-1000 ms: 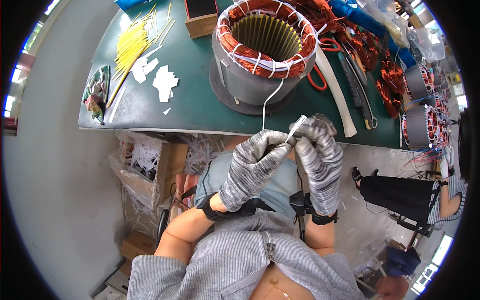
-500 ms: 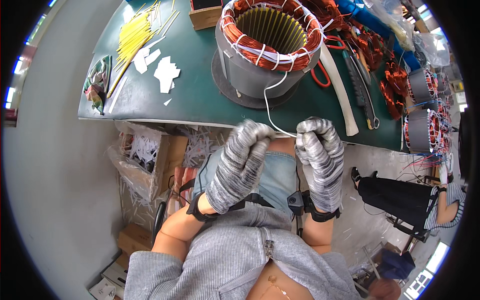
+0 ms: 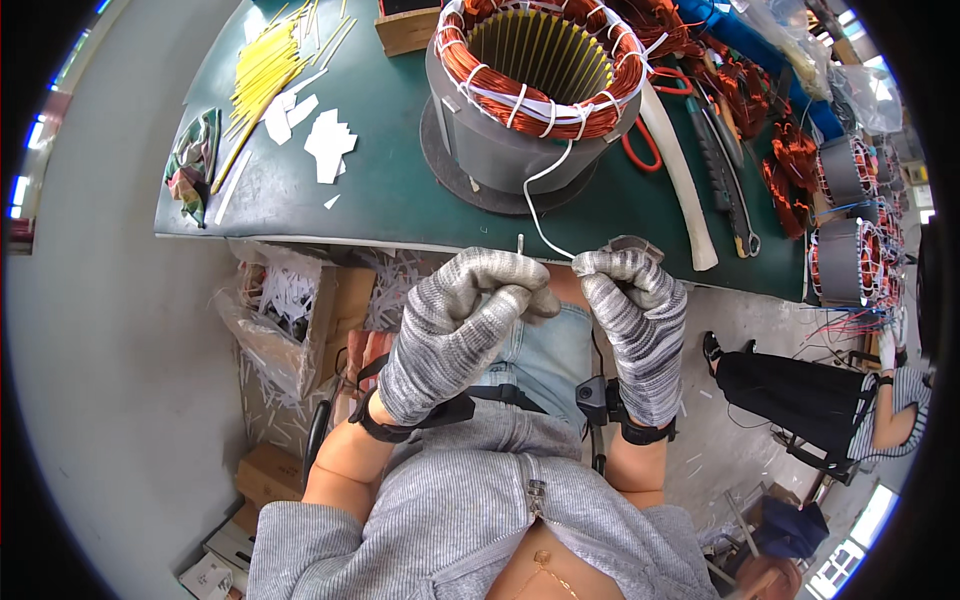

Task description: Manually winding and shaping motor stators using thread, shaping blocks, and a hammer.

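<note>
dressed in a grey ribbed short-sleeved top (image 3: 400, 520) with a metal zip (image 3: 536, 489) down the front, above pale-blue denim (image 3: 555, 345). wearing marled grey-and-white knit gloves (image 3: 435, 345), black wrist straps (image 3: 384, 428) with a small dark box (image 3: 592, 397) beside the right one, and a thin gold necklace (image 3: 543, 558) with pendant.

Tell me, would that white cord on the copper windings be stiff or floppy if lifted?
The white cord is probably floppy, since it bends in a loose curve between the copper windings and the right hand. Being thin, it is likely light. Lifted mid-span, it may pull taut rather than come free, as it seems held at both places.
</note>
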A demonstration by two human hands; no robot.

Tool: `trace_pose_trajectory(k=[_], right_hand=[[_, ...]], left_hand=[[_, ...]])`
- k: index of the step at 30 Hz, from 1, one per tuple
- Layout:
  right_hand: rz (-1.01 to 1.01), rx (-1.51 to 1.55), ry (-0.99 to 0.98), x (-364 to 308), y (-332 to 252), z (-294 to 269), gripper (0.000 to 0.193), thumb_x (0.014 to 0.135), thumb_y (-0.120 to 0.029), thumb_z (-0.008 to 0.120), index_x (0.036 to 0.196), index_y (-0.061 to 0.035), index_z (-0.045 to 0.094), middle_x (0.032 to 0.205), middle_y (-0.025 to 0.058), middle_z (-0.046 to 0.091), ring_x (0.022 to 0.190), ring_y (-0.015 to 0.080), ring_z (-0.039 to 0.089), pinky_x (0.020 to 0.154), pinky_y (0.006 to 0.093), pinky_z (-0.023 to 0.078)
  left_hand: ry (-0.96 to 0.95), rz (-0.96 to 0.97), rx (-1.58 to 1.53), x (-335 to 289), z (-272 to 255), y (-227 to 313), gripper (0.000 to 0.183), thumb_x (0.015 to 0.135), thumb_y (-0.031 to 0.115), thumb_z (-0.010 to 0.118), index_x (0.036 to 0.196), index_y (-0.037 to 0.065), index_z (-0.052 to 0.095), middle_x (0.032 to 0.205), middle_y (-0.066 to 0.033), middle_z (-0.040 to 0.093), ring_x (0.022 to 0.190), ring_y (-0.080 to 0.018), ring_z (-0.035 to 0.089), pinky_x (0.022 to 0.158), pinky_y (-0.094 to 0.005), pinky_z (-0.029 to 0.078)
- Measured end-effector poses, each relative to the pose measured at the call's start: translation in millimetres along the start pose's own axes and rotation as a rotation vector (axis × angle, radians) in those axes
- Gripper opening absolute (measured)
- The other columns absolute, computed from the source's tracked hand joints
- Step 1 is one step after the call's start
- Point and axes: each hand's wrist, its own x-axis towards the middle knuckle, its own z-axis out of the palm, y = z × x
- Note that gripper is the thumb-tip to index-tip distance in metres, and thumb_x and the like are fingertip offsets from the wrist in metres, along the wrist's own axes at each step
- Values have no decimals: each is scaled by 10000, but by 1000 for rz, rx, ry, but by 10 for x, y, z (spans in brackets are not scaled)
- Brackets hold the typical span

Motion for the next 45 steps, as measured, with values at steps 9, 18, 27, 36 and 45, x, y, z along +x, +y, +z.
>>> trace_pose_trajectory(k=[9, 18, 27, 36, 45], right_hand=[[-20, -16, -60, 28, -3, 87, 149, 782, -19, 668, 931, -8, 670, 844, 48, 660, 770, 90, 590, 702, 233, 490], [-30, -24, -137, 71, -11, 91, 165, 759, -74, 695, 913, -16, 685, 795, 49, 657, 720, 99, 588, 671, 238, 480], [-96, -155, -188, 99, -10, 34, 161, 748, -68, 705, 897, -12, 684, 787, 56, 658, 724, 109, 612, 672, 245, 488], [-538, -226, 65, 205, 119, 111, 206, 716, 29, 696, 895, -54, 636, 1018, 73, 585, 848, 127, 582, 785, 253, 473], [-756, -744, 140, 176, 80, 22, 259, 672, -115, 712, 901, -158, 600, 955, 50, 587, 922, 228, 549, 802, 393, 386]], left_hand=[[22, -151, 58, -44, 71, -23, 275, 891, 18, 509, 1159, -21, 457, 856, -147, 638, 760, -157, 634, 685, -254, 527], [-58, -206, 101, -32, 14, 47, 239, 896, 72, 538, 1119, -11, 561, 935, -69, 627, 880, -112, 583, 814, -244, 456], [-69, -105, 327, 36, -48, 52, 167, 852, 31, 560, 1003, -27, 600, 822, -96, 663, 766, -130, 635, 685, -244, 500], [-18, 446, 1020, 207, -80, 34, 130, 749, 74, 633, 879, 75, 625, 734, -64, 602, 680, -267, 555, 650, -366, 409], [-274, 375, 1190, 363, -24, 275, 183, 745, 34, 634, 924, 74, 627, 821, -54, 630, 727, -242, 552, 713, -346, 399]])
